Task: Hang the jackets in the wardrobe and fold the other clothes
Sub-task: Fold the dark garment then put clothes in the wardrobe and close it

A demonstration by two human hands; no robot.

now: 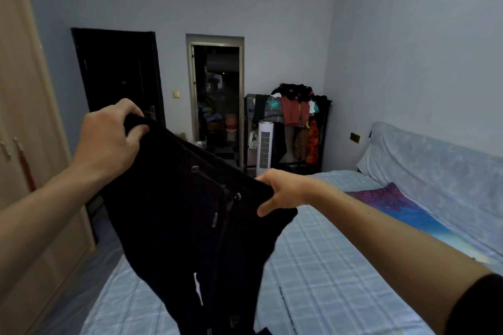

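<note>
Left hand [106, 141], right hand [283, 193], fingers [137, 132] gripping black trousers [185, 226] (drawstring waistband), checked bed [340, 266] below, wardrobe [27, 117] left

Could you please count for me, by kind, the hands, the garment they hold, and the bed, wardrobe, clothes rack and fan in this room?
hands: 2, the left hand and the right hand
black trousers: 1
bed: 1
wardrobe: 1
clothes rack: 1
tower fan: 1
Total: 7

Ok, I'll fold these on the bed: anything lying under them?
Nothing visible: the black drawstring trousers, held by left hand and right hand, hang over the checked bedsheet; the purple cloth lies further right.
</note>
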